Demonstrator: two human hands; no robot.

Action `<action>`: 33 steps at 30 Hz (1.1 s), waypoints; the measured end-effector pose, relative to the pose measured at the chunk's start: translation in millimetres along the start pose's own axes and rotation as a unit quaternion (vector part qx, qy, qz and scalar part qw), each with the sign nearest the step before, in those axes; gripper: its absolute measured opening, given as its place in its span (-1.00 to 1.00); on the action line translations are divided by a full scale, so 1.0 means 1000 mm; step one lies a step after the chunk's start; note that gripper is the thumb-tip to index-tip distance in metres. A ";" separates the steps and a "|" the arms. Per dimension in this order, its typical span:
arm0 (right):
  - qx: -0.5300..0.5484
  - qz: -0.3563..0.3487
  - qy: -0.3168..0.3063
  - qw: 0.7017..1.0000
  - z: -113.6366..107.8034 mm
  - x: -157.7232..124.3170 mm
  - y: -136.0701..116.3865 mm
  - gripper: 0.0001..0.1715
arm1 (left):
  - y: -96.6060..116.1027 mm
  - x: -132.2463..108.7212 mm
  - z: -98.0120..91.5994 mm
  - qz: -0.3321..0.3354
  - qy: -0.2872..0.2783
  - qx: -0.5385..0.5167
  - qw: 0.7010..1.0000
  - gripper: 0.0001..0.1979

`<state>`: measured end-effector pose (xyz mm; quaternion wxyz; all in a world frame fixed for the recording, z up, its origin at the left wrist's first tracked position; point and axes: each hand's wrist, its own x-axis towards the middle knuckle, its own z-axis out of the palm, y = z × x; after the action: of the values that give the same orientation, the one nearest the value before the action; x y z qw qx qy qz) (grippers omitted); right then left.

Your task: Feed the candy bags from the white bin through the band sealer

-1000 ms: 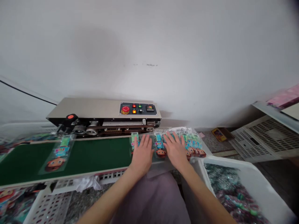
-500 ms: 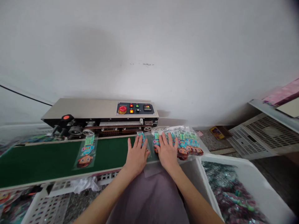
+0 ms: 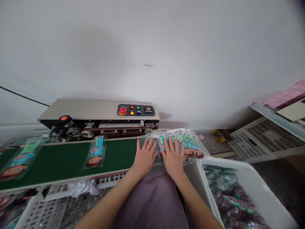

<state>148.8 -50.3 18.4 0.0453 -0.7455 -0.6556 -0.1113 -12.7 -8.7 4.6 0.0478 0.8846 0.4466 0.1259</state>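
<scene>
We count two hands, the left hand (image 3: 144,158) and the right hand (image 3: 173,158). On the one green conveyor belt (image 3: 59,163) two cartoon-face packets lie by themselves, the nearer packet (image 3: 96,153) and the far-left packet (image 3: 17,160). The fanned stack of packets (image 3: 190,144) holds at least five (the overlap hides any more). There is one band sealer (image 3: 95,108) with one red stop button (image 3: 123,110) and one orange knob (image 3: 64,118). We make out three white crates: the sweets crate (image 3: 228,162), the slatted crate (image 3: 262,140) and the lower-left crate (image 3: 40,213).
</scene>
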 end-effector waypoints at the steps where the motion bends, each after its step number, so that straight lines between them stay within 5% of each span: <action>1: 0.011 0.001 -0.001 1.000 -0.001 0.001 -0.011 -0.38 | -0.005 -0.004 -0.005 -0.015 -0.001 0.008 1.000 -0.50; 4: 0.042 0.009 -0.011 0.999 -0.013 0.006 -0.030 -0.37 | -0.013 -0.011 -0.022 -0.064 -0.005 0.034 0.997 -0.50; 7: 0.052 0.001 -0.009 0.999 -0.027 0.007 -0.025 -0.39 | -0.003 -0.008 -0.030 -0.051 0.000 0.028 0.998 -0.50; 13: 0.004 -0.026 -0.023 0.999 -0.023 -0.001 0.016 -0.48 | 0.020 0.012 -0.002 0.053 -0.003 -0.017 0.998 -0.47; 19: 0.007 -0.026 -0.018 0.999 -0.011 -0.002 0.007 -0.47 | -0.017 0.009 0.001 0.113 -0.015 -0.010 0.993 -0.46; 24: 0.059 -0.055 -0.020 0.997 -0.012 0.007 -0.029 -0.49 | -0.033 -0.008 -0.019 0.041 -0.028 0.007 0.999 -0.48; 28: 0.067 -0.051 -0.008 0.996 -0.018 0.011 -0.021 -0.49 | -0.017 -0.004 -0.029 -0.020 -0.014 0.019 1.000 -0.51; 33: 0.034 -0.020 0.012 0.999 -0.013 0.003 0.021 -0.48 | 0.010 0.012 -0.010 0.053 0.002 -0.020 0.998 -0.47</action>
<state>168.7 -53.1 33.1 0.0763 -0.7291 -0.6729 -0.0988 -0.9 -5.3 18.5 0.0581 0.9057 0.3963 0.1391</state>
